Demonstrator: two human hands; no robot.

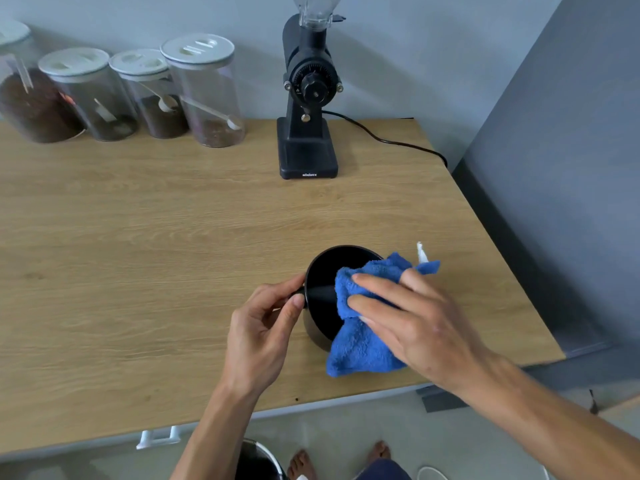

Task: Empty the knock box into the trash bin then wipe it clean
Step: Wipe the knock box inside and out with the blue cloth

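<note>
The black round knock box [320, 289] stands upright on the wooden table [138, 237] near its front right corner. My left hand [263, 327] pinches the end of its bar at the left rim. My right hand [412, 320] presses a blue cloth [360, 344] over the box's right rim, with part of the cloth inside the box and part hanging down its outer side. The inside of the box looks dark and bare where it shows. The trash bin [256, 462] is partly visible on the floor below the table edge, behind my left forearm.
A black coffee grinder [308, 98] stands at the back with its cord [391, 142] running off the right edge. Several clear jars [204, 95] with white lids line the back left. A grey wall [554, 168] borders the right side. My bare feet [303, 462] are below.
</note>
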